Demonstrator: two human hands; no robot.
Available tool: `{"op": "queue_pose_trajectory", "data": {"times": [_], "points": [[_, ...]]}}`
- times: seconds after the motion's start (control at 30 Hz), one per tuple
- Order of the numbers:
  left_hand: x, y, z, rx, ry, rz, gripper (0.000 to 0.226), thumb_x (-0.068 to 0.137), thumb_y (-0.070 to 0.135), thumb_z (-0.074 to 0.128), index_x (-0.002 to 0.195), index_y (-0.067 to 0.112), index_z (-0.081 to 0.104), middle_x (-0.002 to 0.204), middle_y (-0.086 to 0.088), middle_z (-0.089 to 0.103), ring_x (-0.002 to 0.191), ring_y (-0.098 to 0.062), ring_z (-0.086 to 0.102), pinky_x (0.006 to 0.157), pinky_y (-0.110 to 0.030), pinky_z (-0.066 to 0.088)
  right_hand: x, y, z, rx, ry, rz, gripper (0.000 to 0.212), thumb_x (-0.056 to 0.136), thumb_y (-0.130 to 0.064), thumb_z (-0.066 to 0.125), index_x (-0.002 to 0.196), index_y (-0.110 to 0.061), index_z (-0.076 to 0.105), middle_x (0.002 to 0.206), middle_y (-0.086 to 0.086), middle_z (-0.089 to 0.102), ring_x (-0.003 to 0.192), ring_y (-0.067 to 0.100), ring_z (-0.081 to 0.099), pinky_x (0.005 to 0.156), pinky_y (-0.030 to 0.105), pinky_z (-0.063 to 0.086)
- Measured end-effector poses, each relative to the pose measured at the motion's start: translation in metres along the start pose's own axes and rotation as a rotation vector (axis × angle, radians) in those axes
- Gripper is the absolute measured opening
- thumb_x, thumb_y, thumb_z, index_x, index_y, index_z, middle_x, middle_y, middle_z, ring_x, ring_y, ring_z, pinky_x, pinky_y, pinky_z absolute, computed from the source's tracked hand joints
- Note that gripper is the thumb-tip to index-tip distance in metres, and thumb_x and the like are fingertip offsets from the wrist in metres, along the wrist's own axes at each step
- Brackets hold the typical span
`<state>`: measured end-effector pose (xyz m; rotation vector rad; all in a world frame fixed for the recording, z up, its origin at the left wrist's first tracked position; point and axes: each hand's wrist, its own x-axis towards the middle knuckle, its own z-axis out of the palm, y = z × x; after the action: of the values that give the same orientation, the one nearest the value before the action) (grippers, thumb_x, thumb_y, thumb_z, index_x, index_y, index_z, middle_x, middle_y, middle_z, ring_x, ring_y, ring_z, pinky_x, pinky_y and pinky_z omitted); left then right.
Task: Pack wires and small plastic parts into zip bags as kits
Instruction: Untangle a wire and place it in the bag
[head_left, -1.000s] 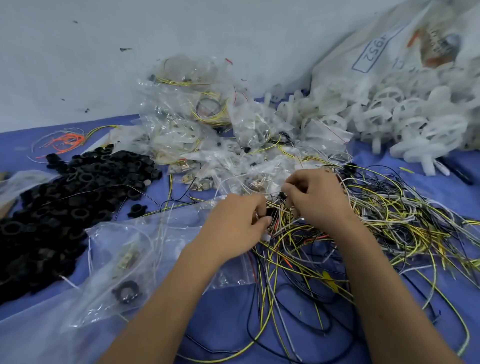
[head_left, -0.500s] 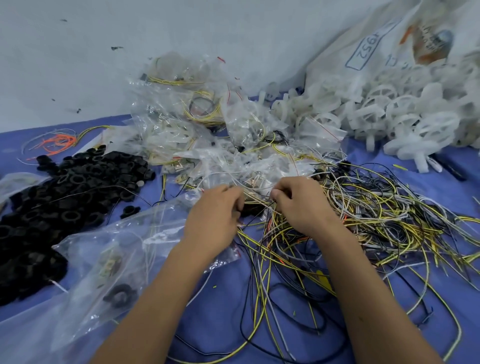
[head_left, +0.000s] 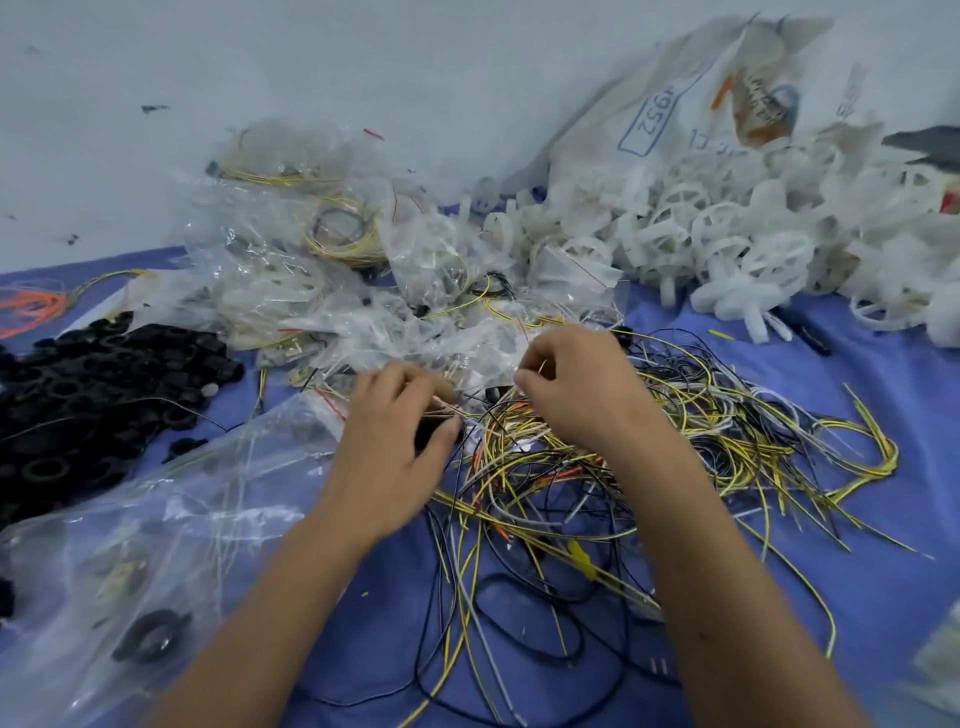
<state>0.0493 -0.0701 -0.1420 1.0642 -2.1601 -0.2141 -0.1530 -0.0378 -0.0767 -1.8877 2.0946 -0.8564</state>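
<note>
The left hand held a black part and thin wires in its grip; the right hand pinched one wire. Both worked over the wires on the counter, with filled bags just behind.

You face a pale grey wall filling the upper frame, flecked with small dark marks at upper left. Below it, a blue cloth covers the surface under soft, even light.

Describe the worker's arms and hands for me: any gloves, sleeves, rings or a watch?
The left hand and right hand wear no gloves. Both forearms are uncovered to the frame's bottom edge, no sleeves showing. No watch, ring, wristband or cable is visible.
</note>
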Motion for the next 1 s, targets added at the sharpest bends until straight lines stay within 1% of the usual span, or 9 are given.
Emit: {"op": "queue_pose_trajectory", "data": {"times": [0.13,0.23,0.37,0.6,0.7,0.77,0.87,0.97,1.0], "points": [[-0.002,0.020,0.010,-0.037,-0.313,0.242,0.046,0.106,0.048,0.037,0.144,0.032,0.055,0.162,0.010,0.034,0.152,-0.015,0.020,0.124,-0.032,0.015,0.004,0.027,-0.031,-0.047,0.156,0.159,0.014,0.093,-0.016,0.063,0.091,-0.014,0.077,0.086,0.010,0.075,0.081,0.027,0.069,0.078,0.040,0.059],[-0.006,0.022,0.019,0.046,-0.486,0.268,0.053,0.104,0.059,0.026,0.151,0.041,0.045,0.165,0.020,0.028,0.156,-0.005,0.008,0.128,-0.037,0.011,0.004,0.051,-0.042,-0.263,-0.043,0.276,0.013,0.091,-0.018,0.064,0.094,-0.012,0.076,0.096,0.014,0.074,0.090,0.031,0.067,0.081,0.039,0.057],[-0.003,0.021,0.015,0.062,-0.404,0.243,0.054,0.103,0.059,0.030,0.133,0.030,0.064,0.144,0.014,0.056,0.142,-0.007,0.039,0.118,-0.037,0.031,0.000,0.052,-0.032,-0.315,-0.248,0.280,0.031,0.082,-0.040,0.078,0.085,-0.010,0.069,0.083,0.009,0.069,0.083,0.028,0.066,0.076,0.035,0.055],[-0.004,0.027,0.014,-0.073,-0.299,0.136,0.051,0.103,0.055,0.035,0.112,0.020,0.070,0.121,0.009,0.061,0.119,-0.011,0.051,0.103,-0.035,0.041,0.003,0.030,-0.002,-0.290,-0.169,0.117,0.006,0.082,-0.014,0.068,0.080,-0.011,0.064,0.082,0.013,0.066,0.080,0.033,0.065,0.068,0.032,0.051],[-0.003,0.030,0.013,-0.141,-0.077,0.039,0.037,0.102,0.049,0.042,0.098,0.019,0.063,0.108,0.008,0.054,0.106,-0.014,0.053,0.090,-0.034,0.044,0.003,0.015,0.012,-0.296,-0.171,0.041,0.024,0.080,-0.012,0.067,0.063,-0.014,0.050,0.066,0.006,0.053,0.071,0.032,0.057,0.063,0.030,0.040],[-0.001,0.030,0.012,-0.140,0.041,0.041,0.029,0.102,0.044,0.045,0.100,0.019,0.060,0.110,0.007,0.052,0.109,-0.016,0.052,0.091,-0.030,0.042,0.002,0.003,0.023,-0.298,-0.177,-0.011,0.028,0.080,-0.009,0.064,0.060,-0.015,0.045,0.064,0.004,0.046,0.073,0.035,0.056,0.064,0.031,0.039],[-0.001,0.025,0.012,-0.143,-0.001,0.047,0.038,0.103,0.047,0.042,0.123,0.019,0.057,0.135,0.006,0.049,0.130,-0.012,0.044,0.108,-0.027,0.034,0.000,-0.014,0.037,-0.312,-0.185,-0.113,0.029,0.079,-0.009,0.062,0.061,-0.015,0.041,0.066,0.010,0.051,0.084,0.038,0.064,0.063,0.033,0.038],[-0.005,0.023,0.015,-0.143,-0.140,0.035,0.052,0.103,0.054,0.035,0.141,0.021,0.047,0.148,0.008,0.043,0.139,-0.009,0.038,0.114,-0.031,0.032,-0.001,-0.015,0.035,-0.224,-0.213,-0.156,0.004,0.082,-0.010,0.063,0.087,-0.010,0.062,0.094,0.016,0.068,0.094,0.037,0.064,0.069,0.033,0.040],[-0.006,0.023,0.016,-0.127,-0.167,0.036,0.054,0.103,0.056,0.034,0.143,0.022,0.046,0.149,0.009,0.043,0.140,-0.009,0.038,0.115,-0.034,0.033,-0.001,-0.011,0.031,-0.174,-0.235,-0.149,0.013,0.085,-0.012,0.065,0.097,-0.008,0.066,0.098,0.014,0.069,0.095,0.034,0.064,0.071,0.032,0.041]]}}
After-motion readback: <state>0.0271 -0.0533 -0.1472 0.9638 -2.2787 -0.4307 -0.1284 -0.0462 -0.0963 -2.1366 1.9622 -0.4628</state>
